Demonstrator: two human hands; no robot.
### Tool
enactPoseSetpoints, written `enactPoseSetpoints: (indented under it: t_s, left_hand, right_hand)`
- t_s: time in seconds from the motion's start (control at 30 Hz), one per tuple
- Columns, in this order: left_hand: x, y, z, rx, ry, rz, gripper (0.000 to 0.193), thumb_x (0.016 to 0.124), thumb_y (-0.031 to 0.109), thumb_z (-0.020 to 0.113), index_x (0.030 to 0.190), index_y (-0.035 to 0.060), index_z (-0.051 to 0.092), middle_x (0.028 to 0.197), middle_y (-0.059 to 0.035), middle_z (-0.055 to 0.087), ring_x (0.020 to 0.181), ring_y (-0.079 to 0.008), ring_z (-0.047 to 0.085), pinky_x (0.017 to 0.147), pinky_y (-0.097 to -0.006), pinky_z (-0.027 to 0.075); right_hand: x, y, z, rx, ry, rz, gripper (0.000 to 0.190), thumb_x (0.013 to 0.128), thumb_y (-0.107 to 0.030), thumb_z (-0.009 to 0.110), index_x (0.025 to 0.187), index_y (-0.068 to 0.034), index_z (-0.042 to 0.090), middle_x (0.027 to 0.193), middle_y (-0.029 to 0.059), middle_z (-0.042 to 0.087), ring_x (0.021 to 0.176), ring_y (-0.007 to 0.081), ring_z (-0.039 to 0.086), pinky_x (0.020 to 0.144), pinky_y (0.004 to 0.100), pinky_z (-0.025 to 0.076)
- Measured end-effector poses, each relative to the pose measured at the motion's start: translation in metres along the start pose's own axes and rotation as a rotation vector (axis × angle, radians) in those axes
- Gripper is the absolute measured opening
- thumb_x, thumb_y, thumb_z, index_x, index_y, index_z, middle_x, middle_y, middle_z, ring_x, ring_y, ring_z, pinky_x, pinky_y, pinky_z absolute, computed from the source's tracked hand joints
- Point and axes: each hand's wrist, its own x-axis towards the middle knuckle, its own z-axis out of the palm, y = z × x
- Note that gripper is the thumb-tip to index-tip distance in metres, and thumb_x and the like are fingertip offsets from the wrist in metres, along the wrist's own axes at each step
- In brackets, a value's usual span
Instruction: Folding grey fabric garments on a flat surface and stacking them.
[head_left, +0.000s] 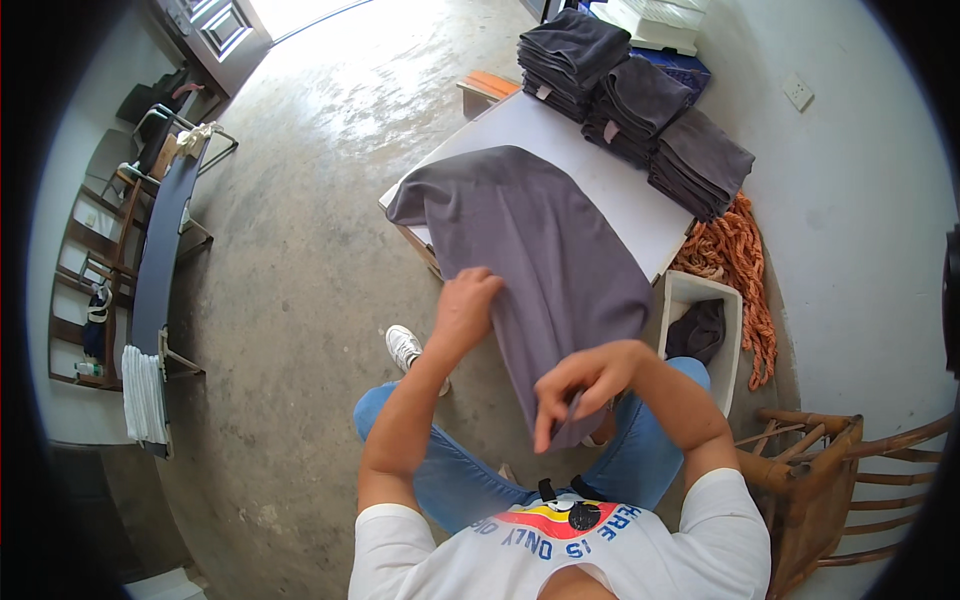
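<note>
A large grey cloth (525, 240) lies spread over the near part of a white tabletop (570, 142) and hangs off its front edge towards my lap. My left hand (466, 304) grips the cloth's left edge with curled fingers. Lower down, at the cloth's hanging end, my right hand (589, 382) pinches the fabric, with its index finger stretched out; it is slightly blurred. Folded dark grey cloths (574, 56) stand in several stacks along the table's far right side, some showing a pale tag.
Right of the table are a white bin (739, 345) with a dark cloth inside, a heap of orange rope (750, 285) and a bamboo chair (817, 480). A folding cot (161, 247) with white cloths stands far left. An orange-topped stool (487, 86) is behind the table.
</note>
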Motion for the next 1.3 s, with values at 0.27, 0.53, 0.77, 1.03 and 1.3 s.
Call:
enactPoseSetpoints:
  t_s: [0.27, 0.53, 0.77, 1.03, 1.3]
  left_hand:
    - [0.009, -0.056, -0.013, -0.327, 0.283, -0.505, 0.02, 0.089, 0.013, 0.061, 0.103, 0.0044, 0.071, 0.094, -0.0111, 0.065, 0.088, -0.0274, 0.064, 0.079, -0.0359, 0.051]
    - [0.019, -0.045, -0.025, -1.31, 0.323, -0.623, 0.026, 0.101, 0.024, 0.051, 0.116, 0.0093, 0.067, 0.098, -0.0041, 0.069, 0.082, -0.0137, 0.067, 0.074, -0.0301, 0.058]
    - [0.023, -0.044, -0.036, -1.671, 0.314, -0.668, 0.025, 0.096, 0.013, 0.051, 0.113, -0.0017, 0.063, 0.095, -0.0088, 0.069, 0.079, -0.0152, 0.068, 0.066, -0.0307, 0.058]
    - [0.018, -0.057, -0.051, -1.587, 0.448, -0.606, 0.022, 0.089, 0.0, 0.059, 0.111, -0.0001, 0.063, 0.094, -0.0091, 0.069, 0.078, -0.0142, 0.068, 0.062, -0.0244, 0.056]
    - [-0.001, -0.078, -0.086, -1.631, 0.707, -0.318, 0.018, 0.093, 0.0, 0.057, 0.107, 0.0051, 0.065, 0.088, -0.0034, 0.069, 0.07, -0.0086, 0.064, 0.042, -0.0177, 0.039]
  right_hand:
    - [-0.034, 0.004, -0.061, -0.36, 0.979, -0.027, 0.014, 0.093, -0.016, 0.065, 0.102, -0.004, 0.062, 0.095, 0.0083, 0.07, 0.082, 0.014, 0.068, 0.066, 0.0265, 0.055]
    - [-0.099, 0.035, -0.154, -1.517, 1.943, 0.399, 0.021, 0.08, -0.018, 0.071, 0.096, -0.005, 0.065, 0.105, 0.0147, 0.063, 0.098, 0.0323, 0.06, 0.084, 0.0419, 0.05]
    - [-0.093, 0.038, -0.156, -1.486, 1.727, 0.656, 0.018, 0.08, -0.017, 0.07, 0.083, -0.003, 0.059, 0.094, 0.0112, 0.062, 0.085, 0.026, 0.06, 0.076, 0.0369, 0.049]
    - [-0.081, -0.012, -0.125, -0.231, 1.466, -0.296, 0.013, 0.084, -0.006, 0.064, 0.096, -0.008, 0.058, 0.083, -0.0018, 0.058, 0.076, 0.0048, 0.054, 0.068, 0.0216, 0.046]
    - [-0.069, -0.03, -0.081, -0.04, 0.673, -0.567, 0.042, 0.077, 0.008, 0.053, 0.117, -0.004, 0.055, 0.111, 0.0064, 0.061, 0.097, 0.0136, 0.062, 0.085, 0.0256, 0.051]
